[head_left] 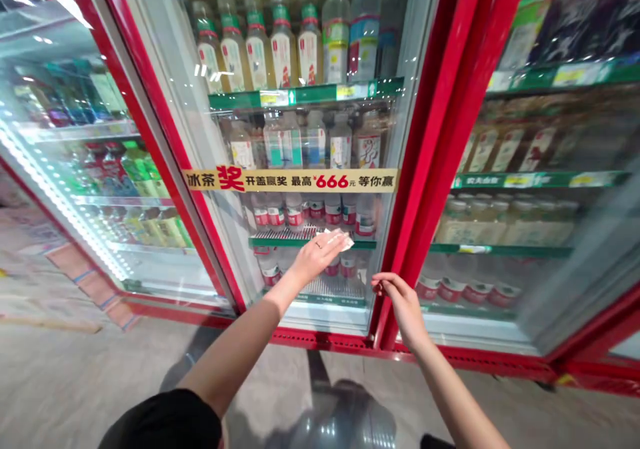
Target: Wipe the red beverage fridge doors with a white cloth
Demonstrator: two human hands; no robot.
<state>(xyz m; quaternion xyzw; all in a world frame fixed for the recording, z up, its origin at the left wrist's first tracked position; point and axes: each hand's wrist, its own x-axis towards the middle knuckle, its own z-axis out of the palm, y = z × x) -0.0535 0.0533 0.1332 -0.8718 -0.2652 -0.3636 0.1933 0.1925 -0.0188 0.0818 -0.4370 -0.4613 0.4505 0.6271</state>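
My left hand (320,252) presses a crumpled white tissue (345,239) against the glass door (320,212) of a red-framed drinks cooler. Its fingers lie over the tissue, which sticks out past the fingertips. A ring shows on one finger. To the right, my right hand (400,299) is raised near the red door frame (415,229) with its fingers curled. Whether it touches the frame or holds anything I cannot make out. Above the left hand, a beige strip (290,180) with black and red characters runs across the glass.
Bottles with white labels (280,49) and red-labelled water bottles (295,212) stand on shelves behind the glass. Another cooler section (510,216) continues on the right. A lit cooler (120,176) with drinks stands on the left. The grey floor (280,396) reflects light and shadows.
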